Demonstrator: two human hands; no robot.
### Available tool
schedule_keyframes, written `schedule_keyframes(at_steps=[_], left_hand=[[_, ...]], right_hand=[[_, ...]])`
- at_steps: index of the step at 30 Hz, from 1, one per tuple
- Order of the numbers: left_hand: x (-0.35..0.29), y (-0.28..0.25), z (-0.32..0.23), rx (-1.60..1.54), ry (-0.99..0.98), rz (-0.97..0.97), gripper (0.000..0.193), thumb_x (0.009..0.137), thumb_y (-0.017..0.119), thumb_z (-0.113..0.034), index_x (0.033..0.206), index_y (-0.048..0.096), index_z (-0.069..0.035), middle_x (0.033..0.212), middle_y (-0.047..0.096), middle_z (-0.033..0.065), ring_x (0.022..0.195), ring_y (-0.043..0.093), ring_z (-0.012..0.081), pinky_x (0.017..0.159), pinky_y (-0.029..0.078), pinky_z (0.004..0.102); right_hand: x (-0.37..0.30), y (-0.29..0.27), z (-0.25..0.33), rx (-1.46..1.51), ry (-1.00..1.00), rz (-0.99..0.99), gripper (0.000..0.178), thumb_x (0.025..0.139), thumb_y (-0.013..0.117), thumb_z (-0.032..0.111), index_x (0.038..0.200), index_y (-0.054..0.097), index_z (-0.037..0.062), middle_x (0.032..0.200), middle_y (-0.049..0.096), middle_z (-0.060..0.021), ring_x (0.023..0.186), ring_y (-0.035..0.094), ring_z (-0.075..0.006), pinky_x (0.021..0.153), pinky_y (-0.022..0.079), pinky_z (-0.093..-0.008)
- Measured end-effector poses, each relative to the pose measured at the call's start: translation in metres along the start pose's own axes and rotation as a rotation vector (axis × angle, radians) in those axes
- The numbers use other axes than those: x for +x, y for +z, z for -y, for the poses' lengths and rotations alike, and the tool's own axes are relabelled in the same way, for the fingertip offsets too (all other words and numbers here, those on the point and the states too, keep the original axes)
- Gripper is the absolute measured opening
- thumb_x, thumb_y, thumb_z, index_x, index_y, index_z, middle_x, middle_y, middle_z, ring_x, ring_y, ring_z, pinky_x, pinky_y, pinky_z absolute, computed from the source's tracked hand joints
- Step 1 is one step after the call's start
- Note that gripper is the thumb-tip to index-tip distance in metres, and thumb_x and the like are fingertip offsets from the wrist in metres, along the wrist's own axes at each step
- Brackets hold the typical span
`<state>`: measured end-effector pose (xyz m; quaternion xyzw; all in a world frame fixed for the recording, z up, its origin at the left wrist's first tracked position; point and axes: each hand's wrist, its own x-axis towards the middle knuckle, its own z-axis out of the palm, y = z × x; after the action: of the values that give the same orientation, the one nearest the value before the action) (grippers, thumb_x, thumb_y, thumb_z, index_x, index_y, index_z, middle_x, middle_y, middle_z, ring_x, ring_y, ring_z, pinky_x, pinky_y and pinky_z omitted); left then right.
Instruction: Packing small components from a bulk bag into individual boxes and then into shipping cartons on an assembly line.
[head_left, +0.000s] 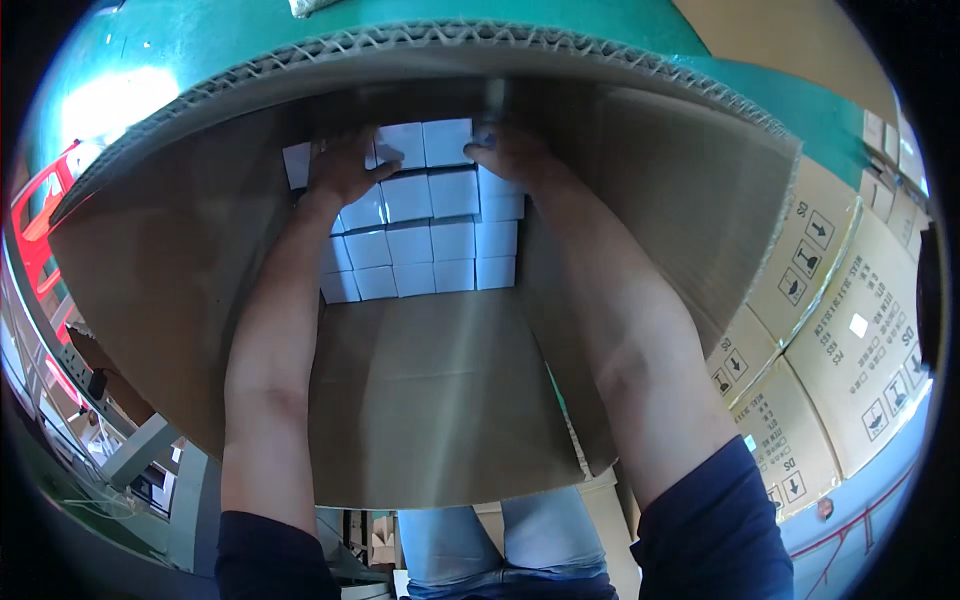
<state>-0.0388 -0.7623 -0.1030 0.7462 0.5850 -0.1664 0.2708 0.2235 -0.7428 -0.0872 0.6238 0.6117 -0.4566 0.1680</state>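
Observation:
Both my arms reach deep into a large open cardboard carton [430,390]. At its bottom lie several small white boxes [432,240] packed in neat rows. My left hand [345,165] rests on the far left boxes, fingers spread over one white box [400,143]. My right hand [510,155] presses on the far right boxes next to the carton's wall. Whether either hand grips a box is hard to tell; both lie flat on top of them.
The carton stands on a green surface [150,60]. Stacked brown shipping cartons [850,330] with printed handling symbols stand to the right. A red frame [40,220] and metal shelving [60,380] are at the left. My jeans [500,545] show below.

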Motion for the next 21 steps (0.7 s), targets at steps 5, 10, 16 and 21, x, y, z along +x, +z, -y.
schedule_keyframes(at_steps=[5, 10, 16, 21], left_hand=[[0.001, 0.013, 0.056, -0.379, 0.026, 0.033, 0.054, 0.088, 0.055, -0.058, 0.127, 0.059, -0.020, 0.116, 0.066, 0.0104, 0.113, 0.060, 0.0278, 0.099, 0.043, 0.0412], [0.001, -0.010, 0.045, -0.444, -0.290, 0.215, 0.059, 0.093, 0.040, -0.063, 0.126, 0.060, -0.019, 0.114, 0.067, 0.0127, 0.110, 0.061, 0.0326, 0.096, 0.046, 0.0390], [0.012, 0.036, 0.075, -0.462, -0.208, 0.162, 0.060, 0.094, 0.035, -0.064, 0.130, 0.058, -0.021, 0.130, 0.058, 0.0131, 0.123, 0.052, 0.0329, 0.106, 0.037, 0.0431], [0.010, 0.048, 0.070, -0.361, -0.078, 0.064, 0.060, 0.094, 0.033, -0.063, 0.137, 0.051, -0.025, 0.141, 0.049, 0.0101, 0.130, 0.044, 0.0339, 0.111, 0.025, 0.0556]], right_hand=[[-0.002, 0.009, 0.031, -0.071, 0.182, 0.013, 0.057, 0.096, 0.042, 0.054, 0.136, 0.051, 0.0145, 0.136, 0.052, -0.0150, 0.128, 0.048, -0.0286, 0.107, 0.038, -0.0438], [0.005, -0.018, 0.031, 0.071, 0.375, 0.196, 0.061, 0.099, 0.027, 0.057, 0.142, 0.044, 0.0168, 0.143, 0.045, -0.0142, 0.131, 0.044, -0.0289, 0.110, 0.033, -0.0456], [0.013, 0.006, 0.018, 0.104, 0.213, 0.103, 0.054, 0.099, 0.038, 0.046, 0.145, 0.040, 0.0177, 0.146, 0.042, -0.0144, 0.135, 0.040, -0.0294, 0.109, 0.034, -0.0454], [0.012, 0.014, -0.009, 0.008, -0.101, 0.013, 0.055, 0.089, 0.056, 0.022, 0.143, 0.043, 0.0187, 0.138, 0.051, -0.0151, 0.126, 0.050, -0.0302, 0.103, 0.043, -0.0424]])
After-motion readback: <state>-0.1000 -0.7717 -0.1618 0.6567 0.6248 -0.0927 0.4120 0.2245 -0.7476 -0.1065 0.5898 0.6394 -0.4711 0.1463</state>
